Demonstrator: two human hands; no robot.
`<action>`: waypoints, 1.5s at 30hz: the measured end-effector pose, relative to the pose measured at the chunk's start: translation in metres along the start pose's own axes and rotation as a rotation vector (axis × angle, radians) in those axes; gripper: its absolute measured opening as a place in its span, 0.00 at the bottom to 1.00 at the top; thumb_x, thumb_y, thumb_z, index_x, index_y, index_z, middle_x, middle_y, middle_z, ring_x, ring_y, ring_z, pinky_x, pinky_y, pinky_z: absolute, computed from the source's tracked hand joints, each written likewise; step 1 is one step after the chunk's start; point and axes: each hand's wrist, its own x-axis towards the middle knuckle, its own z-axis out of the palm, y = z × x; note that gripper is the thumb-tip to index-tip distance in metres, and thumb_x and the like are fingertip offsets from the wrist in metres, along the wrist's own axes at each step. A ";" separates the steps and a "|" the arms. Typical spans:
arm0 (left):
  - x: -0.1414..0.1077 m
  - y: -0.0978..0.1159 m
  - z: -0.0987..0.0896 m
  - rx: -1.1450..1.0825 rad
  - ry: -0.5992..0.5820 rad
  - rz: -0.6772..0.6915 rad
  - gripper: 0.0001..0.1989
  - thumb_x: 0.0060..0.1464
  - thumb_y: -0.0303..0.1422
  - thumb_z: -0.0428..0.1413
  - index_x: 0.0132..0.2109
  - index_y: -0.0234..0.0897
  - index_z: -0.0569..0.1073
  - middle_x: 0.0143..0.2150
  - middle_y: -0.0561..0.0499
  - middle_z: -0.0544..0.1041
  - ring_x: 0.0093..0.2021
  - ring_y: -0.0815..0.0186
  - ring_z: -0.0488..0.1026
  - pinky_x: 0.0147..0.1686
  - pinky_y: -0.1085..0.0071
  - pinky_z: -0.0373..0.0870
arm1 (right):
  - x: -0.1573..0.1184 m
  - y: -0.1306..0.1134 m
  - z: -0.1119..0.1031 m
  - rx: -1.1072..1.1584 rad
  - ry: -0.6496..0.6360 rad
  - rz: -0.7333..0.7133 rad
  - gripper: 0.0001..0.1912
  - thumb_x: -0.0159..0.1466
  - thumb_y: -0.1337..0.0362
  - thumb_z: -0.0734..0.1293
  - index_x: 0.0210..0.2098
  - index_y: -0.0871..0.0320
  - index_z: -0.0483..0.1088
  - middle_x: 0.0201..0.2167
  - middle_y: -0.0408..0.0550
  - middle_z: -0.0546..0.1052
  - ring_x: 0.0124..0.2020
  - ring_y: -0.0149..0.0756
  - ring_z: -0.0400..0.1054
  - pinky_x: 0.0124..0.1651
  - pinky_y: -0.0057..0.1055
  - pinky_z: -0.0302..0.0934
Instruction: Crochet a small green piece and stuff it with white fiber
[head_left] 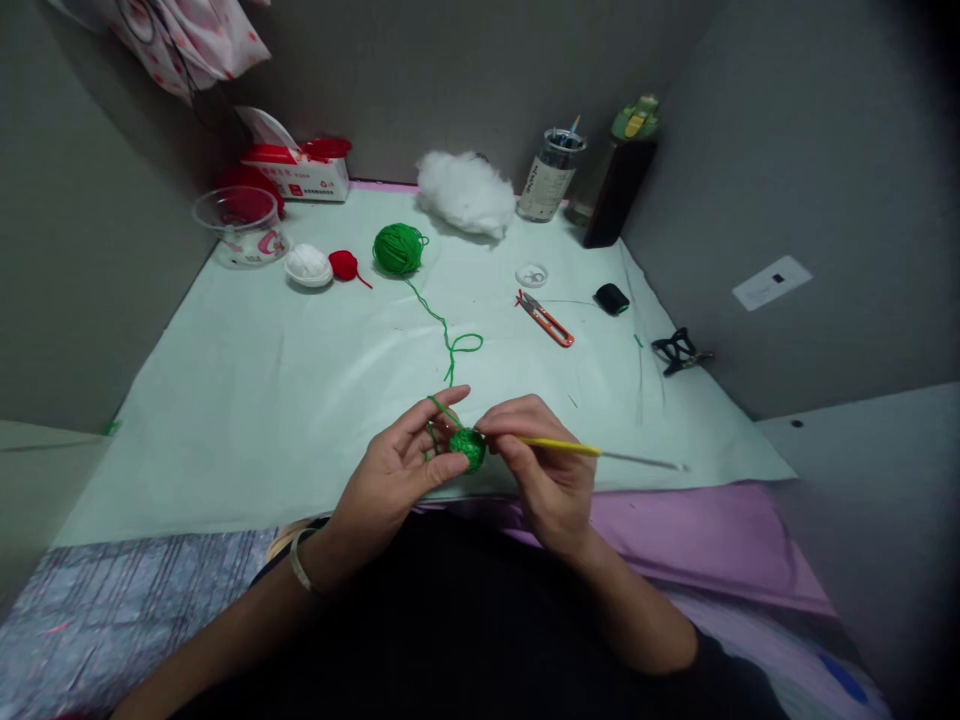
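My left hand [405, 455] pinches a small green crochet piece [468, 450] between thumb and fingers, near the table's front edge. Green yarn runs over its raised index finger and around the other fingers. My right hand [544, 465] grips a crochet hook [562, 445] with a yellow handle. The hook's metal far end points right, and its near tip meets the green piece, partly hidden by my fingers. From the piece the yarn [442, 325] trails, with a loose loop, up to a green yarn ball [399, 249] on the table.
Thread snips [551, 322] lie right of centre, near a black thread spool [612, 299] and a black claw clip [677, 352]. White stuffing [466, 195], a jar [550, 180] and a bottle [616, 185] stand behind. Left are white yarn [308, 265], red yarn [343, 265] and a plastic tub [244, 240]. Grey partitions enclose the table.
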 end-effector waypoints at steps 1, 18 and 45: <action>0.000 -0.001 0.001 0.025 0.027 0.013 0.31 0.53 0.32 0.70 0.63 0.42 0.76 0.45 0.51 0.74 0.47 0.64 0.73 0.52 0.68 0.69 | -0.002 0.000 0.001 -0.119 -0.011 -0.061 0.13 0.71 0.67 0.68 0.49 0.47 0.82 0.40 0.49 0.82 0.41 0.40 0.76 0.42 0.38 0.73; -0.001 0.007 -0.014 -0.298 -0.143 -0.189 0.24 0.56 0.34 0.68 0.60 0.37 0.81 0.44 0.46 0.78 0.43 0.67 0.74 0.47 0.75 0.70 | 0.004 0.006 -0.006 0.399 0.098 0.192 0.07 0.70 0.61 0.69 0.40 0.52 0.82 0.34 0.47 0.80 0.29 0.33 0.72 0.30 0.32 0.69; -0.001 0.009 -0.007 0.483 -0.026 0.190 0.29 0.51 0.30 0.71 0.60 0.49 0.79 0.42 0.54 0.71 0.43 0.65 0.67 0.49 0.65 0.65 | 0.002 0.013 -0.006 0.548 -0.077 0.294 0.09 0.74 0.60 0.67 0.43 0.52 0.80 0.38 0.46 0.84 0.33 0.29 0.75 0.37 0.27 0.70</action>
